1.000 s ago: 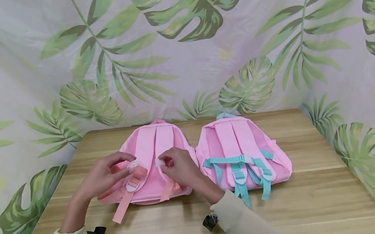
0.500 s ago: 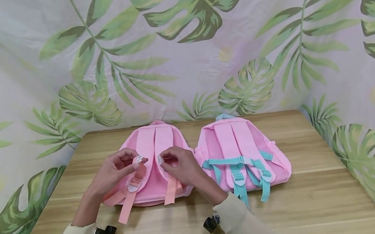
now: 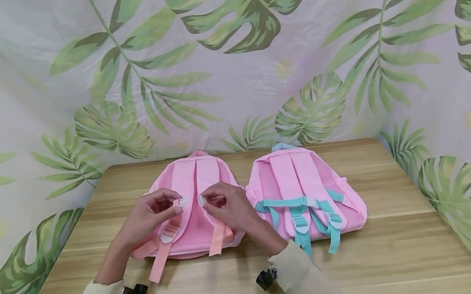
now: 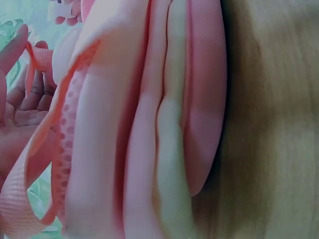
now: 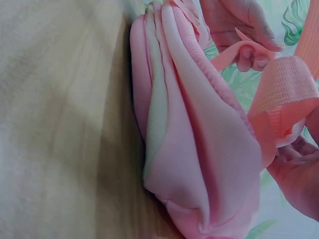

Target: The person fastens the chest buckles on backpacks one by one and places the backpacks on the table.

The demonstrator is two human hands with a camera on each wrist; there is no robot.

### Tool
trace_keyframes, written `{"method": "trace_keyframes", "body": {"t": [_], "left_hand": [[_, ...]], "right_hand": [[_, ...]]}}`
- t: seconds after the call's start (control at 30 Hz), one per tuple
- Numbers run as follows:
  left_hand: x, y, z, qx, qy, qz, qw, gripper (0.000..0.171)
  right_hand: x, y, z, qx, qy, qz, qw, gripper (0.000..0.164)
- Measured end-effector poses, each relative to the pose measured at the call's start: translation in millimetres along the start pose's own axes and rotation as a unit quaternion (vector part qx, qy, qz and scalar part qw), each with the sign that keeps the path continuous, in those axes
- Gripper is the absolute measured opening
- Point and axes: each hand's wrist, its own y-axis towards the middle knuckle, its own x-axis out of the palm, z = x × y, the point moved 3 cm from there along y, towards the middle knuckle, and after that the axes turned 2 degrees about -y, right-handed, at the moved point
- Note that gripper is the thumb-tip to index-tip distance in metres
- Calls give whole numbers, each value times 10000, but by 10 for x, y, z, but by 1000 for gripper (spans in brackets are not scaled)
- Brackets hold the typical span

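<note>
A pink backpack (image 3: 192, 239) with peach straps lies at the left of the table, its shoulder straps facing up. Over it my left hand (image 3: 152, 213) pinches a white pronged buckle half (image 3: 184, 202) on a peach strap. Facing it, my right hand (image 3: 231, 205) pinches the white socket half (image 3: 201, 200) of the buckle. A small gap separates the two halves. In the left wrist view a peach strap (image 4: 20, 199) loops beside the bag, near the left hand (image 4: 25, 114). The right wrist view shows a peach strap (image 5: 284, 82) by the right hand (image 5: 299, 174).
Just to the right lies a second pink backpack (image 3: 261, 177) with teal straps (image 3: 283, 201), its teal cross strap joined by a buckle (image 3: 309, 200). Both bags rest on a wooden table (image 3: 407, 244). A leaf-patterned cloth (image 3: 247, 74) hangs behind the table.
My left hand has moved right and turned its buckle half to point at the other one. The right hand stays nearly in place. The gap between the halves has narrowed.
</note>
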Motion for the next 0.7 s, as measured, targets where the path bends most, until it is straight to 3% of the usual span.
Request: {"method": "trace_keyframes", "body": {"t": [0.27, 0.47, 0.7], "left_hand": [[-2, 8, -39, -165, 181, 149, 9996, 27], [-17, 13, -31, -271, 592, 290, 9975, 28], [0, -1, 17, -166, 774, 187, 9967, 31]], "right_hand": [[-99, 27, -23, -95, -295, -202, 9993, 24], [-95, 19, 12, 74, -329, -362, 9988, 24], [-40, 21, 51, 344, -269, -539, 9976, 26]]}}
